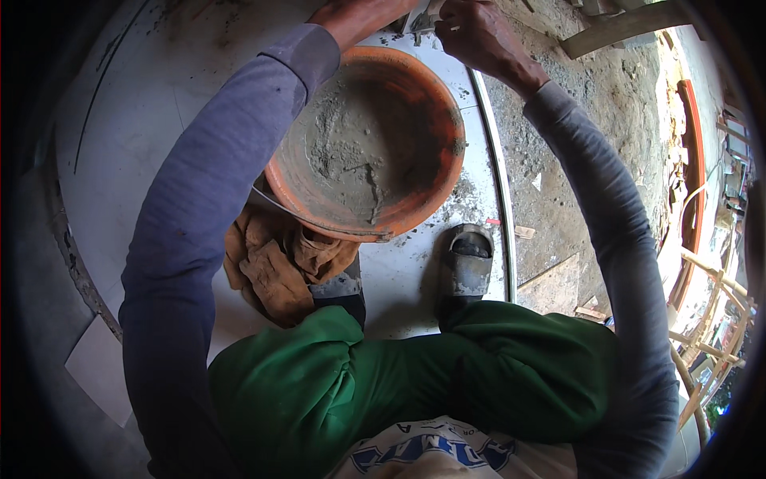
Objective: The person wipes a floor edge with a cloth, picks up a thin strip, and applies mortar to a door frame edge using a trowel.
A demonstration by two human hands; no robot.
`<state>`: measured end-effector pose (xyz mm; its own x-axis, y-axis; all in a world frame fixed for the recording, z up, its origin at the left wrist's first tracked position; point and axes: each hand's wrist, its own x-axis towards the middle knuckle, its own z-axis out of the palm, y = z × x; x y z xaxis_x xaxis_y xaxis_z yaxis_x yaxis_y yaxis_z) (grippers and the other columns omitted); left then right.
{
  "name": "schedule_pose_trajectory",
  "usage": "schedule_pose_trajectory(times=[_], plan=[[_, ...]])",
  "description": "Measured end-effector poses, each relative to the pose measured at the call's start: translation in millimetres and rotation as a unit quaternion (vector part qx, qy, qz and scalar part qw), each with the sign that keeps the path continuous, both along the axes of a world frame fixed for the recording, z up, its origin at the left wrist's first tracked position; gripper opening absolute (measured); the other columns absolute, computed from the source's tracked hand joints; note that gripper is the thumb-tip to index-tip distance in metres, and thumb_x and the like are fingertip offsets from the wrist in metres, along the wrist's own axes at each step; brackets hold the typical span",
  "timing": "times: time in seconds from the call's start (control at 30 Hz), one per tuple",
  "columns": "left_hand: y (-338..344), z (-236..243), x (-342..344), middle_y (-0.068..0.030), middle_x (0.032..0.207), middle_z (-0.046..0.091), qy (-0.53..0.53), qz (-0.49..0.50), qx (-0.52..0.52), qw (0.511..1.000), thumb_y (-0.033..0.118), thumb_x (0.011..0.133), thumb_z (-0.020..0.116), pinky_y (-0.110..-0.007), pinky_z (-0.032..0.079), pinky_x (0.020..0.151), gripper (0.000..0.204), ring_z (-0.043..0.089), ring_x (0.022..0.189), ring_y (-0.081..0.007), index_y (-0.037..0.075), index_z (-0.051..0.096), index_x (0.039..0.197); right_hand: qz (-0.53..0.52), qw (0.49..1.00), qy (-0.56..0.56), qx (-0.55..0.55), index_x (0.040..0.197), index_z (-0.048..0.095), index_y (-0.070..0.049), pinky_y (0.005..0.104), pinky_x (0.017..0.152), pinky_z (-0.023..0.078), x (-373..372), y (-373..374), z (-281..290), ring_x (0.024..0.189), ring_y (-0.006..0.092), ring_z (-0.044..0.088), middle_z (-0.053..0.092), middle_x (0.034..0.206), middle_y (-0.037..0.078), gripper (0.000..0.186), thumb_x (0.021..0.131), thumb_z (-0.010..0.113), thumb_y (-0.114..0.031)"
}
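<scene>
1. Pale flooring (112,184) spreads across my view from 7 to 12 o'clock, spotted with grey; beyond its edge strip (501,184) at 2 o'clock lies rough ground (542,215).
2. At 12 o'clock I see the left hand (367,16), cut off by the upper border, so I cannot tell what it grips. Slightly clockwise, the right hand (483,36) has its fingers curled near a greyish item (427,20); I cannot make out whether they close on it. The two hands show a small gap between them.
3. Just below them, between 11 and 12, stands the orange bucket (439,112), with wet grey mortar (343,152) inside.
4. I judge the mixing done: the mortar looks blended, and a fair share is left. Smears up the wall suggest some is used, but whatever is finished at the hands lies out of my sight.
5. Farther out, a brown cloth (275,275) lies crumpled at 9, a sandal (471,275) and bamboo poles (714,271) sit just past 3.
</scene>
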<state>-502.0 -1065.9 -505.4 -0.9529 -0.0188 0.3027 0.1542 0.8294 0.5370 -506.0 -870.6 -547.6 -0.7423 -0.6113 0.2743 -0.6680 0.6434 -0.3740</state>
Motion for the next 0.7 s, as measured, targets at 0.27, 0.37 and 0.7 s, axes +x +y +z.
schedule_pose_trajectory(times=[0.27, 0.37, 0.7], plan=[[-2.2, 2.0, 1.7, -0.0330, 0.095, 0.072, 0.053, -0.010, -0.005, 0.999, 0.039, 0.089, 0.084, -0.050, 0.059, 0.078, 0.053, 0.074, 0.089, -0.0460, -0.009, 0.067, 0.104, -0.030, 0.996, 0.022, -0.079, 0.085, 0.069, 0.002, 0.0484, 0.062, 0.053, -5.2, 18.2, 36.1, 0.070, 0.0365, 0.069, 0.069, 0.081, 0.020, 0.009, 0.084, 0.068, -0.007], [-0.3, -0.1, -0.1, -0.0333, 0.098, 0.071, -0.005, -0.022, 0.033, 0.999, 0.041, 0.089, 0.083, -0.049, 0.058, 0.078, 0.056, 0.073, 0.092, -0.0451, -0.009, 0.066, 0.106, -0.054, 0.998, -0.017, -0.019, 0.080, 0.067, 0.001, 0.0481, 0.060, 0.052, -4.5, 25.1, 23.4, 0.069, 0.0371, 0.068, 0.067, 0.076, 0.019, 0.014, 0.085, 0.069, -0.013], [-3.5, -5.1, -2.9, -0.0319, 0.095, 0.070, -0.014, -0.009, -0.007, 1.000, 0.045, 0.090, 0.083, -0.050, 0.057, 0.074, 0.060, 0.072, 0.085, -0.0448, -0.009, 0.063, 0.105, -0.070, 0.997, 0.016, -0.032, 0.085, 0.073, -0.002, 0.0451, 0.063, 0.054, -6.7, 25.3, 25.7, 0.072, 0.0361, 0.069, 0.068, 0.083, 0.017, 0.011, 0.087, 0.068, -0.012]])
